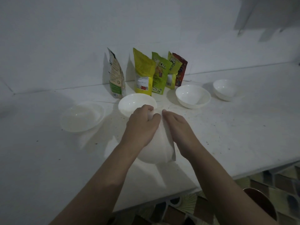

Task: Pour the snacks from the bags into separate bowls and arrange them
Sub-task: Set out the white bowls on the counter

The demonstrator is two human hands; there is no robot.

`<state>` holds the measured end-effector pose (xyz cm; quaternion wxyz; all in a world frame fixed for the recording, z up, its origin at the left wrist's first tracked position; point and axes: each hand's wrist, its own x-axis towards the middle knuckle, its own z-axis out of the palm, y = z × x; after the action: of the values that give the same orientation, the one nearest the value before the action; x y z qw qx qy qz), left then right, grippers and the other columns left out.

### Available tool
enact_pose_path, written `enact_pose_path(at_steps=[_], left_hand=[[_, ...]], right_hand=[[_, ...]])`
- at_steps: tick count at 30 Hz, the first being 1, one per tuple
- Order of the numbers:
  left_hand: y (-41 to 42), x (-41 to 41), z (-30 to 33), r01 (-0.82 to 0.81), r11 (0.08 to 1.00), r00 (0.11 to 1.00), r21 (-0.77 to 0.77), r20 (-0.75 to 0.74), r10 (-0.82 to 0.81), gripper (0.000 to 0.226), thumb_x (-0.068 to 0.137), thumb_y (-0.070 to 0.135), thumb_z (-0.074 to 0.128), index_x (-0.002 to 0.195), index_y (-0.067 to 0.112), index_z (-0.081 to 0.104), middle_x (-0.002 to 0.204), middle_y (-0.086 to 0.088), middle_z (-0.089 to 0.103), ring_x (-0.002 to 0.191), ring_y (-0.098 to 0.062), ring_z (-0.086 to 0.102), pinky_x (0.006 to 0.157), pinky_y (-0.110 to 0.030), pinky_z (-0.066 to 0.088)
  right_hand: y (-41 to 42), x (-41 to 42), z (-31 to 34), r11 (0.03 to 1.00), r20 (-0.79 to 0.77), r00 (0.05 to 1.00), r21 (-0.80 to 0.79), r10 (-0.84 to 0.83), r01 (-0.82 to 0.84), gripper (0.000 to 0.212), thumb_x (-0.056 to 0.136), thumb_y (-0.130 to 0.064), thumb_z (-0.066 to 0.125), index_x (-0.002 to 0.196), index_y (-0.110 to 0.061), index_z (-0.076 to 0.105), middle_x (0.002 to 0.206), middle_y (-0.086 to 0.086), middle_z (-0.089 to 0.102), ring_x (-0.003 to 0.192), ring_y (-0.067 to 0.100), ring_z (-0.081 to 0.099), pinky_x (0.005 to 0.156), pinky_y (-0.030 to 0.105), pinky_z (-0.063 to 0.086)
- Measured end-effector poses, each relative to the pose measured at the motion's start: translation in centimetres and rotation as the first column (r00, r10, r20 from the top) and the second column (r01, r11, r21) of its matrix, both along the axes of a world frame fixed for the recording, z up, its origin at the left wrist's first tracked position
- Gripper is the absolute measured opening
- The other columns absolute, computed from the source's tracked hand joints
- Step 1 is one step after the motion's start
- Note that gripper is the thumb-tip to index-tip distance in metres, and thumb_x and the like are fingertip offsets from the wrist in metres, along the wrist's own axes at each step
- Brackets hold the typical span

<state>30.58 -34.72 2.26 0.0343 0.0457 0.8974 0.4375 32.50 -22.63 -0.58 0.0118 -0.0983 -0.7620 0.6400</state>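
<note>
Over the white table (48,159), both hands, left hand (142,125) and right hand (177,125), curl their fingers round the top of a white plastic snack bag (160,143) beside the nearest white round bowl (129,103), seemingly tearing it open; next comes tipping it in.

hands: the left hand (142,125) and right hand (177,127) hold a white bag (159,143) at frame centre, left fingers (150,108) curled round its top
nearest bowl: white bowl (131,103) just beyond the hands
other bowls: wide bowl (82,117) at left; shallow bowl (193,96) and small bowl (224,89) at right
snack bags: green-and-white bag (116,77), yellow bag (142,73), green "Deka" bag (160,73), "360" bag (172,70) and red bag (181,70) upright against the wall
desk: white desk (243,135), speckled with crumbs
</note>
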Motion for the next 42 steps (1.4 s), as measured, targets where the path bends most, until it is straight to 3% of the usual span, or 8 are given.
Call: enact_pose_path(at_steps=[4, 11, 16, 21, 24, 27, 37, 42], left_hand=[[0.0, 0.0, 0.5, 0.031, 0.999, 0.999, -0.021, 0.013, -0.031, 0.047, 0.091, 0.037, 0.053, 0.136, 0.026, 0.048, 0.138, 0.003, 0.050, 0.117, -0.017, 0.049, 0.091, -0.029, 0.037], [-1.0, -0.6, 1.0, 0.122, 0.991, 0.990, -0.045, 0.082, -0.118, 0.057, 0.086, 0.035, 0.060, 0.140, 0.025, 0.045, 0.139, 0.004, 0.050, 0.110, -0.013, 0.050, 0.087, -0.027, 0.040], [-1.6, -1.0, 0.9, 0.163, 0.975, 0.986, -0.148, 0.065, -0.155, 0.055, 0.091, 0.030, 0.051, 0.143, 0.019, 0.038, 0.136, -0.002, 0.050, 0.100, -0.014, 0.047, 0.080, -0.028, 0.038], [-3.3, -1.1, -0.3, 0.106, 0.986, 0.994, -0.132, 0.055, -0.100, 0.054, 0.097, 0.026, 0.036, 0.150, 0.022, 0.025, 0.150, -0.007, 0.038, 0.126, -0.026, 0.045, 0.094, -0.034, 0.038], [-5.2, -1.1, -1.2, -0.014, 0.993, 1.000, -0.116, 0.009, 0.016, 0.048, 0.096, 0.017, 0.039, 0.143, 0.022, 0.038, 0.143, -0.007, 0.046, 0.121, -0.025, 0.047, 0.087, -0.030, 0.035], [-8.3, -1.2, -2.3, -0.123, 0.988, 0.992, -0.088, 0.011, 0.124, 0.045, 0.092, 0.006, 0.041, 0.133, 0.022, 0.052, 0.133, -0.009, 0.055, 0.108, -0.024, 0.051, 0.086, -0.030, 0.040], [-14.9, -0.1, -6.1, -0.191, 0.981, 0.981, -0.047, -0.042, 0.189, 0.060, 0.075, -0.017, 0.043, 0.123, 0.013, 0.060, 0.121, -0.009, 0.063, 0.098, -0.014, 0.051, 0.073, -0.008, 0.033], [-14.1, 0.2, -7.1, -0.212, 0.970, 0.971, -0.122, -0.142, 0.195, 0.050, 0.082, -0.005, 0.052, 0.128, 0.013, 0.057, 0.125, -0.009, 0.061, 0.111, -0.025, 0.057, 0.087, -0.019, 0.037]], right_hand=[[0.2, -0.4, -0.1, 1.000, -0.025, 0.999, -0.004, 0.020, -0.020, 0.040, 0.099, -0.034, 0.046, 0.098, 0.001, 0.065, 0.094, 0.021, 0.066, 0.079, 0.030, 0.063, 0.069, 0.038, 0.048], [-0.2, -1.3, 0.6, 0.998, -0.004, 0.998, -0.023, 0.059, -0.059, 0.036, 0.095, -0.018, 0.049, 0.083, 0.015, 0.056, 0.069, 0.014, 0.049, 0.056, 0.020, 0.047, 0.044, 0.020, 0.037], [-0.1, -1.6, 1.1, 0.999, -0.002, 1.000, -0.048, -0.024, 0.024, 0.041, 0.095, -0.022, 0.050, 0.092, 0.019, 0.055, 0.073, 0.021, 0.050, 0.064, 0.025, 0.047, 0.055, 0.031, 0.040], [-0.4, -1.6, 1.8, 0.987, -0.072, 0.988, 0.077, -0.138, 0.143, 0.048, 0.092, -0.032, 0.051, 0.097, 0.015, 0.053, 0.087, 0.034, 0.053, 0.067, 0.032, 0.047, 0.064, 0.052, 0.047], [-1.8, -0.9, 1.6, 0.957, -0.206, 0.963, 0.197, -0.173, 0.214, 0.037, 0.095, -0.024, 0.050, 0.075, 0.008, 0.049, 0.071, 0.022, 0.046, 0.061, 0.018, 0.040, 0.058, 0.033, 0.036], [-3.0, 0.0, 1.6, 0.930, -0.320, 0.930, 0.250, -0.182, 0.268, 0.036, 0.096, -0.021, 0.049, 0.074, 0.008, 0.046, 0.067, 0.014, 0.044, 0.056, 0.007, 0.035, 0.050, 0.019, 0.030], [-6.5, 0.7, 1.7, 0.936, -0.500, 0.861, 0.250, -0.093, 0.246, 0.036, 0.099, -0.018, 0.048, 0.074, 0.008, 0.045, 0.067, 0.016, 0.047, 0.058, 0.006, 0.035, 0.050, 0.015, 0.031], [-6.3, 0.7, 1.0, 0.949, -0.522, 0.851, 0.240, -0.052, 0.206, 0.034, 0.099, -0.018, 0.047, 0.081, 0.010, 0.051, 0.076, 0.022, 0.055, 0.062, 0.009, 0.040, 0.051, 0.014, 0.032]])
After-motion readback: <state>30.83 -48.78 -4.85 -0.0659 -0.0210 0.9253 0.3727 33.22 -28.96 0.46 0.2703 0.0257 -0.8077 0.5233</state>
